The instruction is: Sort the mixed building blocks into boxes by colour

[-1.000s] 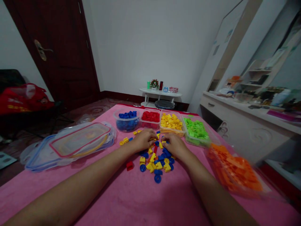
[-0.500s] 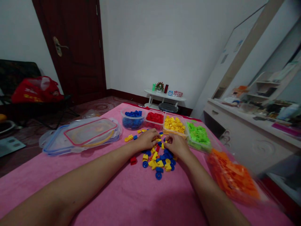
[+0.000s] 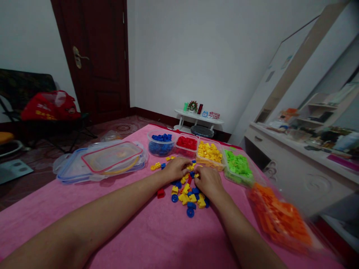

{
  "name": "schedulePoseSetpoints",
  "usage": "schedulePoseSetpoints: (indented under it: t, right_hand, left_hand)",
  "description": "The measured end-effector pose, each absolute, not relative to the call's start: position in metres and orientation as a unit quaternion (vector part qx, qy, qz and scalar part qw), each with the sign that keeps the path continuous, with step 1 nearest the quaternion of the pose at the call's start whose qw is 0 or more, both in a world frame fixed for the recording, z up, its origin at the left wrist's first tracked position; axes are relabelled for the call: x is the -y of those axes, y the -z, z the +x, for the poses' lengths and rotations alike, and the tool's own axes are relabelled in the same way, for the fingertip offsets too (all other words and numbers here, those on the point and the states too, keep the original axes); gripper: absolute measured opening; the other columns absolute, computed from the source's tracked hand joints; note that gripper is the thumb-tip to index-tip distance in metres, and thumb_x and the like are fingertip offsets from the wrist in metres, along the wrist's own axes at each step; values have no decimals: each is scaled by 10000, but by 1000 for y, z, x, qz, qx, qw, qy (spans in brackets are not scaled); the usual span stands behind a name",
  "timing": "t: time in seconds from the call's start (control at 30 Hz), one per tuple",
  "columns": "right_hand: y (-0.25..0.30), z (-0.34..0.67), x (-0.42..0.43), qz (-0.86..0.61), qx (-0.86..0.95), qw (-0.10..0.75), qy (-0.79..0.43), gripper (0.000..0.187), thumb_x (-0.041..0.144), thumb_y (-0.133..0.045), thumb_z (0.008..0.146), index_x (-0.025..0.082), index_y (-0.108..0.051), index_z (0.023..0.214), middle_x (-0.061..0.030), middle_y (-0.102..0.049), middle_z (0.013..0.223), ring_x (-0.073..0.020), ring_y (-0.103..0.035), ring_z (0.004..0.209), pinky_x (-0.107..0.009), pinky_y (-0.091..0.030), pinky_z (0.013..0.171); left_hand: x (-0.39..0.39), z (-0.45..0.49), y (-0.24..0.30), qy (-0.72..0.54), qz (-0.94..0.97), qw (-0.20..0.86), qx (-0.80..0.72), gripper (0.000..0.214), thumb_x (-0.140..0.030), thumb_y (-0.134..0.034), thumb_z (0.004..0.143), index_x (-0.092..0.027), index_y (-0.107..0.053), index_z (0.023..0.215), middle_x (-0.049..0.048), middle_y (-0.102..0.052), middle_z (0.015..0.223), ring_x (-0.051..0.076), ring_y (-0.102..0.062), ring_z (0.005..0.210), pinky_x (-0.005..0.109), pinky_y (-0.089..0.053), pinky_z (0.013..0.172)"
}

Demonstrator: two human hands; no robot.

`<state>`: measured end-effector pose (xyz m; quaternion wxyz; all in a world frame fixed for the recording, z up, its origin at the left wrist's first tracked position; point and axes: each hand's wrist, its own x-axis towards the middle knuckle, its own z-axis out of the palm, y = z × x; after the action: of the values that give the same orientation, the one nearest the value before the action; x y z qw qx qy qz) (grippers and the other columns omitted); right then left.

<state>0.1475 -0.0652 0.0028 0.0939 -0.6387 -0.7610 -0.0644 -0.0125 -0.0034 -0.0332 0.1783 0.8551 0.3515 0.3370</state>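
A loose pile of small yellow, blue and red bricks lies on the pink cloth. My left hand rests palm down on the pile's far left part, fingers curled over bricks. My right hand lies on the pile's right side, fingers bent down into the bricks. The fingertips of both hands nearly meet over the pile. What either hand grips is hidden under the fingers. One red brick sits apart at the left of the pile.
Behind the pile stand tubs of blue bricks, red bricks, yellow bricks and green bricks. An orange-filled tub sits at the right edge. Stacked clear lids lie at the left.
Both hands have drawn closer together over the pile. The camera has swung to the left, so everything sits a little further right in view.
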Motion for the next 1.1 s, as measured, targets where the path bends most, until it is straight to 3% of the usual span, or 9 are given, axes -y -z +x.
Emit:
schedulePoseSetpoints:
  t: [0.1, 0.2, 0.33, 0.47, 0.63, 0.8, 0.87, 0.97, 1.1]
  right_hand:
    - [-1, 156, 58, -657, 734, 172, 12, 244, 207, -546, 724, 237, -713, 900, -53, -715, 847, -208, -638, 821, -281, -405, 665]
    - [-1, 162, 51, -642, 697, 307, -85, 227, 256, -567, 700, 202, -716, 862, -49, -710, 811, -200, -633, 766, -288, -442, 663]
    - [-1, 159, 48, -555, 550, 531, -329, 229, 275, -618, 652, 155, -677, 837, -31, -677, 732, -157, -602, 650, -283, -490, 624]
    - [-3, 147, 53, -435, 322, 647, -537, 193, 173, -686, 600, 187, -625, 783, 29, -610, 619, -101, -547, 545, -246, -514, 586]
    - [-11, 131, 60, -371, 219, 635, -641, 100, 276, -616, 764, 190, -564, 770, 9, -614, 679, -88, -526, 506, -186, -434, 428]
    - [-15, 126, 64, -359, 200, 619, -669, 276, 356, -405, 909, 168, -562, 784, 8, -589, 617, -75, -493, 441, -183, -420, 421]
    - [-14, 127, 63, -365, 197, 626, -660, 246, 332, -419, 899, 171, -566, 787, 4, -599, 627, -79, -522, 471, -182, -433, 437]
    - [-12, 134, 61, -422, 263, 615, -612, 140, 310, -568, 790, 171, -583, 784, 4, -614, 660, -75, -527, 490, -159, -387, 402]
    - [-9, 145, 60, -509, 501, 500, -489, 198, 343, -649, 685, 153, -615, 733, 45, -536, 525, -48, -379, 375, -158, -247, 349]
  left_hand:
    - [5, -14, 29, -372, 837, 191, -352, 284, -226, -619, 737, -199, -661, 1016, 59, -691, 952, 207, -610, 897, 300, -439, 831]
    - [8, -14, 21, -426, 806, 229, -340, 268, -257, -616, 764, -195, -653, 1022, 52, -690, 961, 188, -615, 887, 285, -453, 822]
    - [16, -8, 8, -513, 733, 308, -324, 240, -269, -598, 793, -198, -646, 1017, 41, -678, 954, 160, -613, 864, 261, -467, 805]
    - [28, 1, -1, -552, 680, 362, -320, 239, -283, -627, 771, -180, -648, 986, 54, -661, 976, 161, -602, 871, 262, -473, 800]
    - [40, 7, -3, -515, 722, 336, -318, 221, -223, -656, 735, -199, -677, 955, 33, -679, 912, 152, -607, 820, 250, -474, 769]
    - [43, 5, -5, -468, 795, 271, -275, 187, -186, -617, 763, -233, -727, 907, 47, -669, 1009, 180, -598, 948, 287, -453, 868]
    - [41, 3, -9, -477, 792, 254, -285, 177, -193, -611, 763, -225, -727, 893, 56, -660, 1018, 185, -594, 958, 282, -462, 843]
    - [31, -3, -17, -489, 770, 244, -330, 186, -204, -564, 777, -187, -709, 893, 51, -681, 897, 156, -611, 802, 240, -473, 708]
    - [13, -22, -24, -365, 813, 295, -346, 226, -137, -516, 727, -144, -716, 832, 15, -685, 721, 110, -577, 599, 179, -422, 544]
